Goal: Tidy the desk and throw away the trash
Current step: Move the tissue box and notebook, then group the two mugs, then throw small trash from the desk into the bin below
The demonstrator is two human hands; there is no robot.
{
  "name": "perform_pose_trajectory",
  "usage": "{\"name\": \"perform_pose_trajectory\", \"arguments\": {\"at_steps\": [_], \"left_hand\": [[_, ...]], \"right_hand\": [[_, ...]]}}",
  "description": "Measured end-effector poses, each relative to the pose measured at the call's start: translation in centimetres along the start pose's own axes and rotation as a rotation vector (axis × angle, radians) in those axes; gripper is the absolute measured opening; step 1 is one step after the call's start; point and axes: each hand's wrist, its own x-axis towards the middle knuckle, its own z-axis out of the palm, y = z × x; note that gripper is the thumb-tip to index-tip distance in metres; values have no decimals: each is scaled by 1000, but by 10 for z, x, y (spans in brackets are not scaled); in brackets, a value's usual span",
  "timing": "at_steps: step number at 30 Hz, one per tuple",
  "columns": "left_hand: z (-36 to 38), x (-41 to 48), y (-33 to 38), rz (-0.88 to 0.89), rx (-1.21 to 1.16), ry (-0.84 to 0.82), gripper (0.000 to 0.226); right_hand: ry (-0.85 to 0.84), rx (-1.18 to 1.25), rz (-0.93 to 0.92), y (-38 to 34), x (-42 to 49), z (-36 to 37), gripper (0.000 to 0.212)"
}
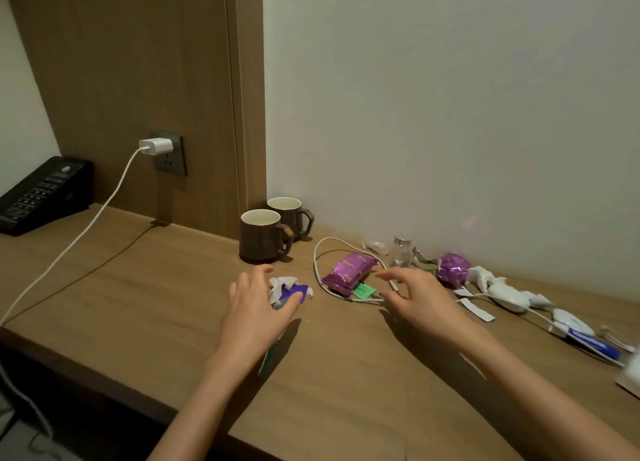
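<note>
So the desk (pixel 138 287) is mid-cleanup. Taking the front mug (pixel 259 239) as the reference: just in front of it, the left hand (pixel 254 313) has its thumb and fingers curled round a wad of wrappers (pixel 289 289), white and blue crumpled stuff, with a green strip (pixel 267 362) poking out under the palm. Looks like that hand is the trash collector, so bits get bunched up for one trip to the bin. To the right of the mug sits a purple packet (pixel 348 272) inside a loop of white cable (pixel 317 266), a small green tag (pixel 363 291) touching its near end. The right hand (pixel 420 299) hovers just beyond that, fingers spread wide, holding nothing; my guess is it's going for the packet. Farther right of the mug, along the wall, is another purple wrapper (pixel 453 268). No bin is in view.
</note>
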Motion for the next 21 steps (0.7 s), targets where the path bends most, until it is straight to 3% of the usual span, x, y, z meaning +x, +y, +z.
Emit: {"name": "perform_pose_trajectory", "arguments": {"at_steps": [4, 7, 15, 21], "left_hand": [[1, -19, 0, -53, 197, -77, 79], [1, -31, 0, -70, 251, -86, 73], [7, -53, 10, -31, 115, -22, 40], [18, -58, 30, 60, 36, -161, 29]], "right_hand": [[-85, -52, 19, 14, -14, 14, 39], [-83, -65, -11, 20, -23, 20, 33], [-55, -67, -56, 31, -48, 18, 32], [-63, -26, -49, 39, -63, 4, 32]]}}
